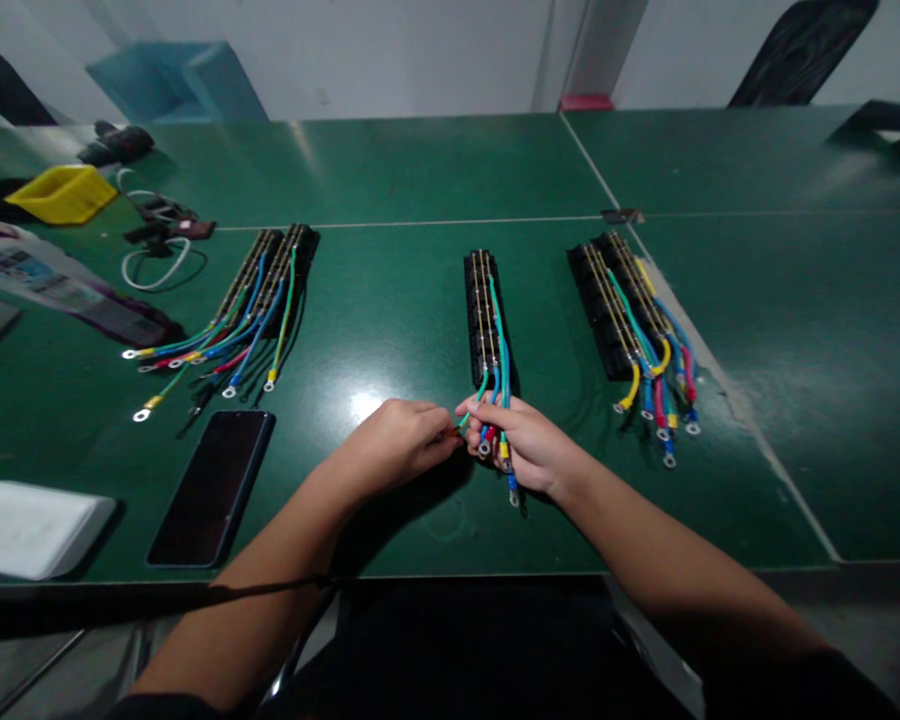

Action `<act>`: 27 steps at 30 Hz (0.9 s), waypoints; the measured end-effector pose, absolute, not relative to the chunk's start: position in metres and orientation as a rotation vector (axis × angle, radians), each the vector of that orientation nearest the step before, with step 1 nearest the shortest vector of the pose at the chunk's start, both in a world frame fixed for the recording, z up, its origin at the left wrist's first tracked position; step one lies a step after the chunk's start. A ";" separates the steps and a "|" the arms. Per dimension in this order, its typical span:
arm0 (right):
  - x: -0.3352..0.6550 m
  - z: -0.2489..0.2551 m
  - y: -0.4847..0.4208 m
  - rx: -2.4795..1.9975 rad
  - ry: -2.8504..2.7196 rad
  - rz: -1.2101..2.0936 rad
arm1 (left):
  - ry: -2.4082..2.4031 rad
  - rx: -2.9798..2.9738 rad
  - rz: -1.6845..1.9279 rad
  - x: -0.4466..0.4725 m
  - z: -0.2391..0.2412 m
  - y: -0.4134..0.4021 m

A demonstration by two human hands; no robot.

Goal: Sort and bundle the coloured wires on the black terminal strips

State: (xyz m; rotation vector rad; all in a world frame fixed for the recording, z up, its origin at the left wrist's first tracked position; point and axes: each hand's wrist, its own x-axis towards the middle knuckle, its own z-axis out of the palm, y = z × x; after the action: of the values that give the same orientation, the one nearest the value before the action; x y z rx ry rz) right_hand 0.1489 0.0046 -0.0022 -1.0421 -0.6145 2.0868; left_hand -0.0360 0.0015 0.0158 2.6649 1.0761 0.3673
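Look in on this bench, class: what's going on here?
A person has both hands on wiring at a green table. The left hand is closed near the end of a green wire from the middle black strip; the right hand is among that strip's wires. Two wired strips lie to the left, two more to the right.
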 end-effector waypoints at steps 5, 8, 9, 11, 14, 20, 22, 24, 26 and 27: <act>0.149 -0.001 0.005 -1.059 -0.610 2.087 | 1.068 2.655 0.365 -0.038 0.014 0.002; 0.149 -0.001 0.004 -1.048 -0.608 2.090 | 1.092 2.661 0.363 -0.037 0.014 0.001; 0.149 -0.001 0.004 -1.042 -0.610 2.091 | 1.098 2.669 0.361 -0.036 0.015 0.001; 0.149 -0.002 0.004 -1.036 -0.610 2.089 | 1.096 2.695 0.345 -0.035 0.016 0.001; 0.149 -0.002 0.005 -1.037 -0.603 2.086 | 1.085 2.729 0.306 -0.033 0.018 0.000; 0.149 -0.002 0.005 -1.050 -0.588 2.086 | 1.096 2.667 0.307 -0.035 0.018 0.001; 0.149 -0.001 0.005 -1.055 -0.584 2.090 | 1.101 2.629 0.321 -0.036 0.016 0.001; 0.149 -0.001 0.005 -1.060 -0.581 2.091 | 1.103 2.618 0.316 -0.036 0.015 0.001; 0.149 0.000 0.005 -1.066 -0.574 2.091 | 1.111 2.641 0.310 -0.036 0.014 0.001; 0.149 0.000 0.005 -1.068 -0.572 2.089 | 1.110 2.658 0.306 -0.035 0.014 0.001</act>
State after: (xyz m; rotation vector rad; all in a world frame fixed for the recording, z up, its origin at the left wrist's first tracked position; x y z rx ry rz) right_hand 0.1489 0.0049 -0.0004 -1.0680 -0.5718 2.0894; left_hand -0.0354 0.0006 0.0145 2.6580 1.1103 0.3060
